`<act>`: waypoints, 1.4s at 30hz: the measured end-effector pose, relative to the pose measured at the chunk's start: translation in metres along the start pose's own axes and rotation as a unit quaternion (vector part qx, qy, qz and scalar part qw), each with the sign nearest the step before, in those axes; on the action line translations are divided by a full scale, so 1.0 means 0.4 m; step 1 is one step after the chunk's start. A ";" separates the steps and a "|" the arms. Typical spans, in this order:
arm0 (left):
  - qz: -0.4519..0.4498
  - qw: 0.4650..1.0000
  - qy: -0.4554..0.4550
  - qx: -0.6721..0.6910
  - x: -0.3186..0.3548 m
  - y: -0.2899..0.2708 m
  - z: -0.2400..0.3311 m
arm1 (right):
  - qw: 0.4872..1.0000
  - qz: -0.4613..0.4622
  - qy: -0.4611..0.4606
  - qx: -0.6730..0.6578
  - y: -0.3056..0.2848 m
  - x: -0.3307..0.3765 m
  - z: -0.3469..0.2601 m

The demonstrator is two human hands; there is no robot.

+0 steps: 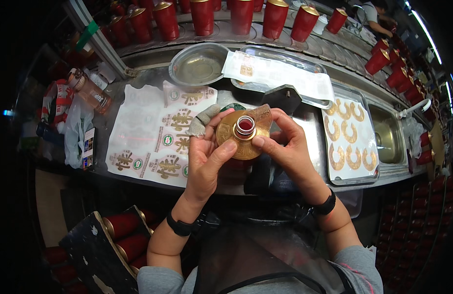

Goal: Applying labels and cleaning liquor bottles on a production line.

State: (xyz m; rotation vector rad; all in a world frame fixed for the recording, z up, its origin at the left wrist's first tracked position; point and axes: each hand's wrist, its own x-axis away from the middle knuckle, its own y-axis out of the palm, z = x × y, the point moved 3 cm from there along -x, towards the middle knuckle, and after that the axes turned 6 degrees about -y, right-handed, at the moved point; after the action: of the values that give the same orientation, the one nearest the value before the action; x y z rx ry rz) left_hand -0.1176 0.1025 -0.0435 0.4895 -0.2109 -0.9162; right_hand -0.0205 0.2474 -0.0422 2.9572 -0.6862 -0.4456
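Between my two hands is a red bottle, its gold shoulder (227, 139) and open neck (245, 126) facing up. My left hand (207, 159) is closed around its left side, thumb on the shoulder; one finger wears a grey cloth cover (203, 121). My right hand (287, 142) grips the right side, thumb near the neck. A thin gold patterned decal (262, 115) lies partly over the shoulder and sticks up beside the right fingers. Most of the bottle's body is hidden under the shoulder and hands. A dark flat-sided piece (284, 99) stands just beyond.
Decal sheets (138, 115) lie at left; C-shaped gold decals (351, 131) lie on a tray at right, beside a sink (389, 142). Behind are a metal bowl (198, 63) and a paper-covered tray (285, 55). Red bottles (203, 18) line the conveyor. A phone (89, 148) sits far left.
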 end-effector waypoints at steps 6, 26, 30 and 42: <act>0.055 0.995 -0.001 0.078 -0.004 -0.002 -0.006 | 1.000 0.002 0.003 -0.002 0.000 0.003 -0.001; 0.018 0.998 -0.036 -0.039 0.007 0.002 -0.011 | 0.999 0.002 0.037 -0.008 -0.006 0.006 -0.009; 0.022 0.999 0.008 -0.045 0.014 0.006 -0.014 | 1.000 -0.026 -0.012 0.005 -0.007 0.001 -0.010; 0.010 0.999 -0.001 -0.042 0.018 0.016 -0.017 | 1.000 -0.011 0.022 -0.017 -0.011 0.005 -0.002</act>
State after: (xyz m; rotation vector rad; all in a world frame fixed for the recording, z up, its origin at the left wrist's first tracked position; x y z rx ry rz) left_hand -0.1061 0.1023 -0.0464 0.4077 -0.1780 -0.9031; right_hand -0.0167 0.2505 -0.0426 2.9352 -0.6361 -0.3889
